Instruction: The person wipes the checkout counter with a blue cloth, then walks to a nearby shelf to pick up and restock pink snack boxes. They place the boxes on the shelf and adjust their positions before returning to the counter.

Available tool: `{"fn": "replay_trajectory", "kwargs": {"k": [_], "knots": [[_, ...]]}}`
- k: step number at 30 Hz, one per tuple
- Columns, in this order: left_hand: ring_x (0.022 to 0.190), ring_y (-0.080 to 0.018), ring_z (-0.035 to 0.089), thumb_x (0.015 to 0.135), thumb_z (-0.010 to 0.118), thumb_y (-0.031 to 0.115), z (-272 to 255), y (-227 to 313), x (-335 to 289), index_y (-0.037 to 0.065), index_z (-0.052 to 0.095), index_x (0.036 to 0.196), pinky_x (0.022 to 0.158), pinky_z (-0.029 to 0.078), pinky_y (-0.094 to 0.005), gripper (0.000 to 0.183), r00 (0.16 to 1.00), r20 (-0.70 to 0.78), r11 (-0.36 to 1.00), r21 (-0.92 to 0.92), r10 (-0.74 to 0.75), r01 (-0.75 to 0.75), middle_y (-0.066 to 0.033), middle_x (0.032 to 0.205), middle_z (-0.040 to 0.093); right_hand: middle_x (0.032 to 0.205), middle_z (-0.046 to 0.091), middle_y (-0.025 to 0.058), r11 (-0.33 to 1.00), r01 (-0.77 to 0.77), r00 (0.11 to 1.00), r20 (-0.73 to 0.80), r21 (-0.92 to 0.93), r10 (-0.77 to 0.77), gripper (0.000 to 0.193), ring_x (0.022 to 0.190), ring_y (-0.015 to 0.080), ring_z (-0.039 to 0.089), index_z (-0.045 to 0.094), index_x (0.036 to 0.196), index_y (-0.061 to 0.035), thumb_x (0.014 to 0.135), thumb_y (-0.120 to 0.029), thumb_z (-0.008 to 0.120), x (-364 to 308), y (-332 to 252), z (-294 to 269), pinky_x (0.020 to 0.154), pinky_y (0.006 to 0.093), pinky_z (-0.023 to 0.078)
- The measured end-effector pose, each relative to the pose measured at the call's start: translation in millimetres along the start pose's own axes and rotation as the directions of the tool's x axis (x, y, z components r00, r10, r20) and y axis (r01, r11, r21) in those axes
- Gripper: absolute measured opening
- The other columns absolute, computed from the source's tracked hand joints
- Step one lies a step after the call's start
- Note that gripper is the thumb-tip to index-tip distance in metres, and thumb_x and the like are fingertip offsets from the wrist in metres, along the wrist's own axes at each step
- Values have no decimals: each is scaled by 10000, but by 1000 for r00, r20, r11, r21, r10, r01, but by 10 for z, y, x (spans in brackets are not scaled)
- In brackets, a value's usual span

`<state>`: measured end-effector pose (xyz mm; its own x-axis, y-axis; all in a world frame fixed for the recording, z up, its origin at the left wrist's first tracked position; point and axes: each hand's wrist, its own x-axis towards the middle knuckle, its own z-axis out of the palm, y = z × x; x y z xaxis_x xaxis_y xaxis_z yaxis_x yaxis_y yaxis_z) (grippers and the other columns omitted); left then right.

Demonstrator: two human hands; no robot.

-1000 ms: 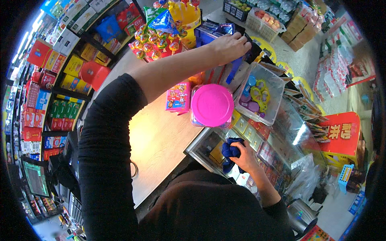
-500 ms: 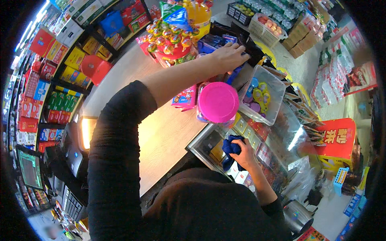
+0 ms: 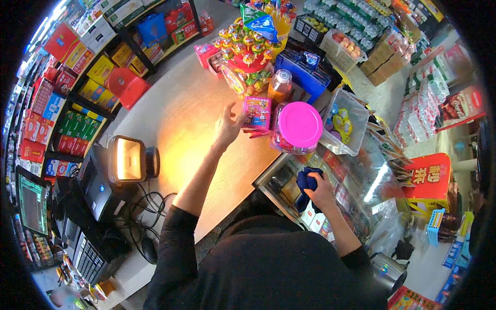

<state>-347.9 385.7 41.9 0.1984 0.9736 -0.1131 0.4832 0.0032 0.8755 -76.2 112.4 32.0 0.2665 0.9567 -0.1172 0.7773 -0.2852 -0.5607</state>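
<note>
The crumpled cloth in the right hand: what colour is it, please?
The crumpled cloth is dark blue, best seen in the head view.

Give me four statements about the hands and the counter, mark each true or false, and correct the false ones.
1. The right hand holds a dark blue cloth. True.
2. The pink-lidded jar stands to the right of the pink box. True.
3. The left hand presses on the jar's lid. False: it is beside the pink box, on its left.
4. The lamp is switched off. False: it is lit.
</note>
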Motion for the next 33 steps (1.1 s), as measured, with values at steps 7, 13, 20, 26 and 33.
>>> {"fn": "replay_trajectory", "kwargs": {"k": [7, 13, 20, 26, 33], "knots": [[1129, -252, 567, 786, 630, 698, 181, -41, -74, 175, 302, 1493, 816, 502, -454, 939, 924, 351, 932, -261, -150, 251, -87, 1300, 575, 1125, 544, 179, 999, -11, 999, -35, -53, 9, 524, 1059, 389, 561, 589, 1205, -183, 719, -262, 769, -108, 13, 102, 884, 484, 491], [1022, -290, 531, 753, 675, 672, 125, -49, 131, 277, 400, 1366, 774, 466, -595, 778, 835, 477, 863, -262, -274, 432, -42, 1266, 532, 1237, 488, 197, 986, -113, 986, 107, -126, 126, 560, 1151, 407, 525, 517, 1303, -219, 808, -371, 728, -280, -206, -92, 971, 470, 453], [1130, -251, 558, 789, 677, 576, 146, -3, 361, 215, 533, 1277, 926, 355, -636, 624, 758, 567, 804, -259, -322, 535, -45, 1237, 597, 1382, 331, 198, 943, -241, 963, 65, -229, 262, 625, 1293, 463, 355, 449, 1388, -242, 844, -431, 691, -673, -593, -250, 982, 664, 353], [1122, -228, 545, 768, 704, 552, 79, -157, 397, 180, 551, 1236, 928, 388, -591, 618, 752, 560, 747, -319, -348, 583, -39, 1126, 632, 1224, 503, 217, 989, 115, 975, -200, 87, -96, 543, 1149, 386, 520, 497, 1311, -38, 885, -337, 647, -367, -938, -263, 997, 470, 426], [1130, -247, 548, 785, 694, 522, 153, -92, 388, 172, 539, 1241, 925, 390, -624, 595, 759, 560, 725, -361, -334, 586, -46, 1151, 622, 1252, 534, 345, 879, -139, 982, 178, 457, 63, 747, 1117, 440, 578, 254, 1451, 43, 934, -378, 590, 701, -1010, 824, 955, 453, 472]]}}
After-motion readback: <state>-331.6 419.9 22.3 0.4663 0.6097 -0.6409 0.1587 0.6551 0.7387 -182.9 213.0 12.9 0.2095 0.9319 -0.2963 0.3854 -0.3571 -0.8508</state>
